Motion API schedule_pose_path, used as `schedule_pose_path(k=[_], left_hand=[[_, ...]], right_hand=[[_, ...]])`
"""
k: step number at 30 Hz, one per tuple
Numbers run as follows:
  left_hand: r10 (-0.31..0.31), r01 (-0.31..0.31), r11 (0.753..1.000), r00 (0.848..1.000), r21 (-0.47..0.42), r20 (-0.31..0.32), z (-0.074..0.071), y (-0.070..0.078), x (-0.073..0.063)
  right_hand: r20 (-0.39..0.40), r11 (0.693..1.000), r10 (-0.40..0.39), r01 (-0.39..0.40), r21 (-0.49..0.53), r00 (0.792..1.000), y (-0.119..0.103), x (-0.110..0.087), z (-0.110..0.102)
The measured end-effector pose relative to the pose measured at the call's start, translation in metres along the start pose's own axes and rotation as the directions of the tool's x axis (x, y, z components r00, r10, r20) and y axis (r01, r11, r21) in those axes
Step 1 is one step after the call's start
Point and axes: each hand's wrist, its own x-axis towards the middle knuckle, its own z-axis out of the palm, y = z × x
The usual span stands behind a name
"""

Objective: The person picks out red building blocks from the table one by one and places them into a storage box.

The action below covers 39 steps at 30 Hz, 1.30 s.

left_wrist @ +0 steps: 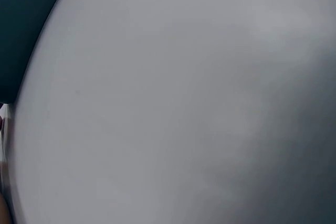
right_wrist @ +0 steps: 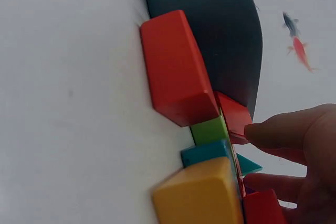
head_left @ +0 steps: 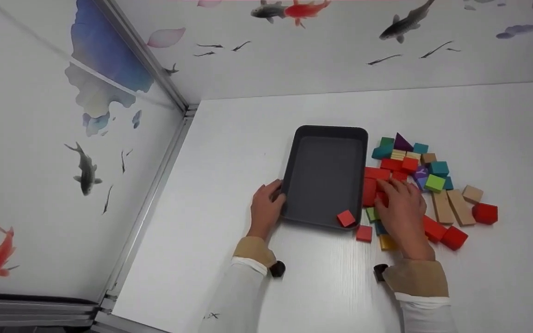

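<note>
A dark grey rectangular tray (head_left: 289, 159) lies on the white table, with a red block (head_left: 346, 218) inside its near right corner. My left hand (head_left: 265, 210) rests against the tray's left edge, thumb and fingers at the rim. The left wrist view shows mostly blurred table and the tray's dark side (left_wrist: 26, 24). My right hand (head_left: 404, 208) reaches over the block pile, thumb and fingers spread around red blocks (head_left: 369, 192) beside the tray. In the right wrist view the thumb touches a red block (right_wrist: 233, 116); the lower fingertips are partly hidden behind blocks.
Another red block (head_left: 364, 233) sits by the tray's near right corner. Green, teal, purple, yellow and plain wooden blocks (head_left: 442, 208) spread around my right hand, with a deep red block (head_left: 485, 213) farthest right. Walls with fish pictures (head_left: 331, 60) stand behind and left.
</note>
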Motion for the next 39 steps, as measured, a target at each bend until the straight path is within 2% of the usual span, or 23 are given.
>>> schedule_pose_path(k=[7,15,21,29,34,36,39], left_hand=[[0.038,-0.038,0.999,0.999,0.002,-0.007,-0.0018,0.0042,0.0052],[0.008,-0.008,1.0,1.0,-0.001,0.005,-0.0015,0.0027,0.0032],[0.01,-0.01,1.0,1.0,0.004,0.0,-0.0017,0.0019,0.0023],[-0.011,0.011,1.0,1.0,0.005,0.0,-0.0001,0.0027,0.0016],[0.022,-0.021,0.999,1.0,0.026,-0.008,0.0012,0.0016,0.0002],[0.04,-0.04,0.999,0.999,0.025,-0.012,0.0014,0.0015,0.0005],[0.034,-0.034,0.999,0.999,0.018,-0.012,0.0012,0.0014,0.0005]], right_hand=[[0.041,1.0,-0.026,0.026,0.006,0.999,-0.0005,0.0022,-0.0029],[0.15,0.997,-0.079,0.081,-0.005,0.986,0.0011,0.0022,-0.0035],[0.144,0.997,-0.074,0.075,0.001,0.987,-0.0008,0.0033,-0.0036],[0.202,0.996,-0.067,0.077,-0.041,0.977,-0.0005,0.0037,-0.0022],[0.241,0.993,-0.065,0.088,-0.084,0.968,-0.0006,0.0,0.0003],[0.241,0.992,-0.062,0.087,-0.095,0.969,-0.0013,-0.0004,0.0016],[0.224,0.991,-0.06,0.086,-0.107,0.973,-0.0022,-0.0002,0.0041]])
